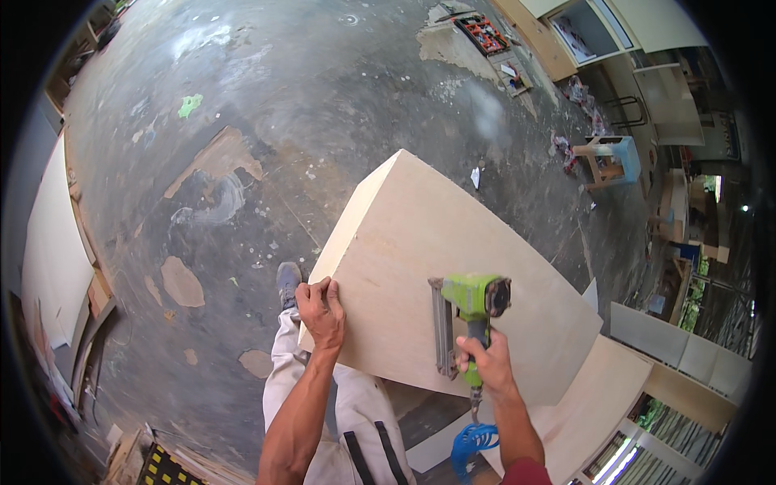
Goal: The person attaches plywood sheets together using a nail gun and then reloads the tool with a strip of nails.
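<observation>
In front of me a pale plywood box (420, 250) stands on the floor, its broad panel facing up and a narrow side showing at the left. My left hand (322, 314) is closed at the near left edge of the box, fingers curled and thumb against the panel. A green pneumatic nail gun (475, 295) is in my right hand (489, 356), fingers wrapped round its grip. Its dark magazine points back toward me over the panel. From the foot of the grip a blue coiled air hose (473, 443) runs down.
Beyond the box lies a tool tray with orange parts (482, 34) on the floor. A small wooden stool with a blue top (614, 160) stands at the right. White boards (58, 250) lean at the far left. My shoe (288, 283) is beside the box.
</observation>
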The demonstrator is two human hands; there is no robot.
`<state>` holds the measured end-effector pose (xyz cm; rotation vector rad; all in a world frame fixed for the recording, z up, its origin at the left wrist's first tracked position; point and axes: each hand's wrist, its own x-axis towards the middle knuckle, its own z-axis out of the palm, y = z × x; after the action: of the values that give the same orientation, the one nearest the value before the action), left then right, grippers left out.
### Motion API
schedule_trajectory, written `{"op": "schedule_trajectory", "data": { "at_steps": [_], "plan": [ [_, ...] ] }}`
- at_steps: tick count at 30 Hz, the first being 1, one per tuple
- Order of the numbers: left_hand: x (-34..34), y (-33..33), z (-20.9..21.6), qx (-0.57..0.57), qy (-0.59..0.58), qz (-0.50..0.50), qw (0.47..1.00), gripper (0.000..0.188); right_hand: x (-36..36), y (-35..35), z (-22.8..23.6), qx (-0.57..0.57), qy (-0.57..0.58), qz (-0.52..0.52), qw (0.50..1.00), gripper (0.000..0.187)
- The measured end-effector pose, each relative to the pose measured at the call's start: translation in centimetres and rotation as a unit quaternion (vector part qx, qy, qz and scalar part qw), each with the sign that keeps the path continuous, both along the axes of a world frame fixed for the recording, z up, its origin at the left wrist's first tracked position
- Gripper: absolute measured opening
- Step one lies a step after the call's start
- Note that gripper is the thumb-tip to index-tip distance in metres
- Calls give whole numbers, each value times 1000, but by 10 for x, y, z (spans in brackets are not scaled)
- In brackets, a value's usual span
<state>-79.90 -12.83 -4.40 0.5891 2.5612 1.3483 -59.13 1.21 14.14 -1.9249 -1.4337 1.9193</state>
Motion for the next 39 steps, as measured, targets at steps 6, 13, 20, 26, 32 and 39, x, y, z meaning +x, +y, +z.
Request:
{"op": "schedule_trajectory", "data": {
  "at_steps": [6, 13, 20, 26, 32, 39],
  "plan": [
    [-1, -14, -6, -42, 73, -36, 996, 18, -42, 78, -12, 12, 38, 71, 997, 20],
    [-1, -6, -5, -84, 48, -27, 995, 18, -119, 152, -28, 15, 46, 144, 988, 19],
    [0, -2, -1, -104, 43, -51, 992, 17, -153, 171, -34, 2, 51, 157, 986, 23],
    [2, -3, -1, -103, 32, -55, 993, 18, -161, 171, -32, 17, 27, 170, 985, 18],
    [1, -3, -1, -96, 51, -56, 993, 18, -160, 175, -31, 11, 18, 180, 984, 26],
    [2, -3, 0, -93, 47, -54, 993, 18, -160, 174, -30, 21, 2, 182, 983, 25]
  ]
}}
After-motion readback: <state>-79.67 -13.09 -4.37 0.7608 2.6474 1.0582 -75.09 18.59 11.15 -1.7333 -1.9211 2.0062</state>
